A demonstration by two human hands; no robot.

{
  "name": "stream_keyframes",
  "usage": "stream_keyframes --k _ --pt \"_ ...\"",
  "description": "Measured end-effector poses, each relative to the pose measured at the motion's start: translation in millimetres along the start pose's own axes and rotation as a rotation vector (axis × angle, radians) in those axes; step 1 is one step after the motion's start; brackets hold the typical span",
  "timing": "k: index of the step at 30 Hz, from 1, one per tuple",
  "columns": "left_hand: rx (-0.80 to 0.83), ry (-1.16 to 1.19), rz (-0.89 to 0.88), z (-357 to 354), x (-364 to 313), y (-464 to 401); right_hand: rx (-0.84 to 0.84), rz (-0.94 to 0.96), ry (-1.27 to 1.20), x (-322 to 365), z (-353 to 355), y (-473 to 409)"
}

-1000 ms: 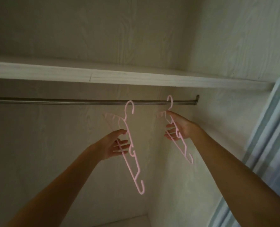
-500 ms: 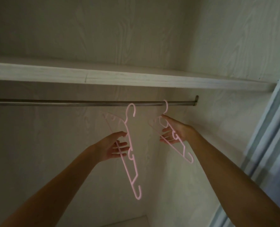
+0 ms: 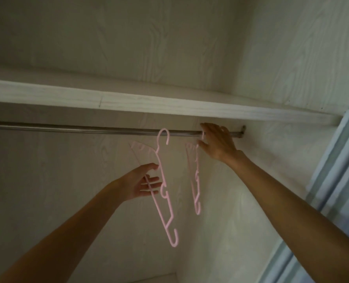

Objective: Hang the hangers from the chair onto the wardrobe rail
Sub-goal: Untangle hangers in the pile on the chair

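A metal rail [image 3: 87, 128] runs under a white shelf inside the wardrobe. My left hand [image 3: 143, 182] holds a pink hanger [image 3: 173, 244] by its arm, thumb in front and fingers behind. Its hook is level with the rail, just in front of it. A second pink hanger [image 3: 197, 207] hangs straight down near the rail's right end. My right hand [image 3: 218, 144] is up at the rail with fingers stretched out, its thumb touching that hanger's neck. The hand hides the hook. The chair is out of view.
The white shelf [image 3: 149, 104] sits close above the rail. The wardrobe's side wall [image 3: 271, 170] lies just right of the rail's bracket [image 3: 243, 129]. A pale blue striped edge [image 3: 332, 170] runs down the far right. A light ledge [image 3: 155, 278] shows at the bottom.
My right hand rose to the rail with its hanger and its fingers straightened; that hanger now hangs vertically. The left hand and its hanger moved slightly up toward the rail.
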State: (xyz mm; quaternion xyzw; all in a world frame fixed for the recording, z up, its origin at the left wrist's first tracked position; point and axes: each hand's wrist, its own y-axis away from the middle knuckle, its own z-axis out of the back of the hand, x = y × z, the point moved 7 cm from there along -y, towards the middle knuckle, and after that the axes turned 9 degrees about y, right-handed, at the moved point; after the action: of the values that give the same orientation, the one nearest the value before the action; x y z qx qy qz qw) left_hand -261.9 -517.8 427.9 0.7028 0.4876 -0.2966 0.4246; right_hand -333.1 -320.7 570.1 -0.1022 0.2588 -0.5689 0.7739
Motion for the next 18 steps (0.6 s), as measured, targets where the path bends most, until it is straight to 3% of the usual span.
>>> stream_keyframes --k 7,18 --pt "-0.016 -0.064 0.019 -10.3 -1.9 -10.2 -0.141 0.063 0.039 -2.6 -15.2 -0.9" --pt "-0.037 -0.070 0.056 -12.7 -0.6 -25.7 -0.063 0.004 0.200 -82.7 -22.7 11.7"
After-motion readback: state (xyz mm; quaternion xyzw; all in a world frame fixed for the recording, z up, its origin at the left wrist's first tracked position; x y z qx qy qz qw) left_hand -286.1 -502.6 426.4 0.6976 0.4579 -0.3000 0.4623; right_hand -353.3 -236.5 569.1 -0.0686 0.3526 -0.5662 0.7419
